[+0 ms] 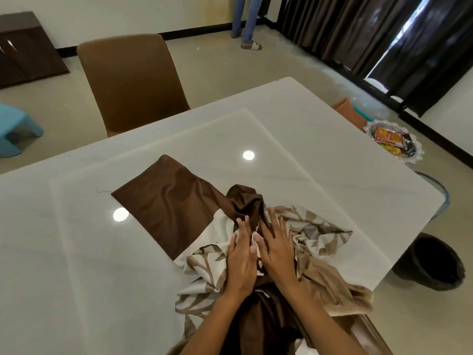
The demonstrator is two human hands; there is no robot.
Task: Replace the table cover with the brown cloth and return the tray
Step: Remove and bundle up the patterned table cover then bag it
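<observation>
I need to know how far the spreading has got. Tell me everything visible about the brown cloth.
The brown cloth is dark, smooth, slightly shiny fabric. One rectangular end lies flat on the white table; the rest is bunched, tangled with a cream patterned cloth. The left hand and right hand press on the bunch.

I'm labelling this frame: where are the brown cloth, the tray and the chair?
brown cloth (163,198): head view, flat spread part.
tray (414,156): head view, near frilly rim.
chair (133,78): head view, middle of backrest.

Both forearms reach forward, side by side. The left hand (240,254) and right hand (277,248) lie flat, fingers straight, nearly touching.
</observation>
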